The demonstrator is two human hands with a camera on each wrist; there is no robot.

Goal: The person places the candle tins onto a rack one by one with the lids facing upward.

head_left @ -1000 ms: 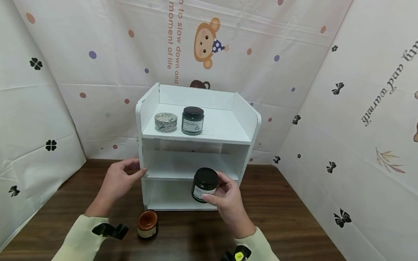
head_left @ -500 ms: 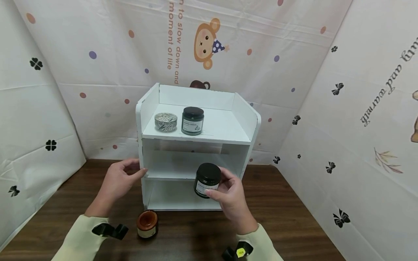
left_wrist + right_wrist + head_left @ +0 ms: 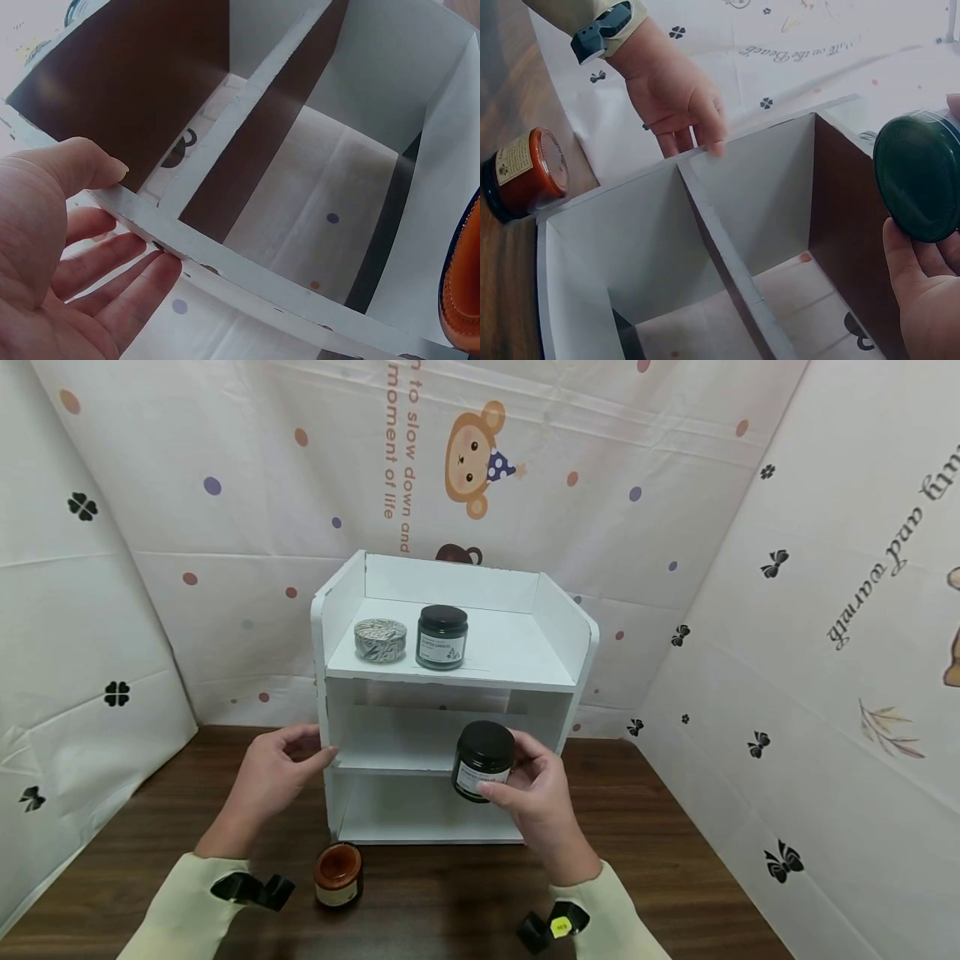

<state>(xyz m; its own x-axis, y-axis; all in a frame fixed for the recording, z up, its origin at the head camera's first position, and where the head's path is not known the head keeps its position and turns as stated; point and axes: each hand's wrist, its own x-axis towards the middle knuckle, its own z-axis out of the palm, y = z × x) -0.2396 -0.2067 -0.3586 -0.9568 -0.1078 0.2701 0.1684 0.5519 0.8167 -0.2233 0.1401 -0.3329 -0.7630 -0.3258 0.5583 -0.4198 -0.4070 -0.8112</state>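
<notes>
My right hand (image 3: 536, 789) grips a dark green candle jar (image 3: 482, 760) with a black lid and white label, in front of the middle level of a white shelf (image 3: 450, 679). In the right wrist view the green base of the jar (image 3: 919, 180) shows above my fingers. My left hand (image 3: 281, 768) pinches the shelf's left side panel; in the left wrist view the thumb lies on the inner side and the fingers on the outer side of the panel (image 3: 187, 247). An amber candle jar (image 3: 338, 875) stands on the table by the shelf's front left corner.
On the top level sit a round patterned tin (image 3: 380, 641) and a second dark green candle jar (image 3: 442, 637). The shelf stands on a dark wooden table (image 3: 420, 910), with printed cloth (image 3: 247, 527) hanging behind and at both sides.
My right hand has lifted the dark green candle jar and carried it a little to the right, from the lower level's front towards the middle level. My left hand has stayed in place.
</notes>
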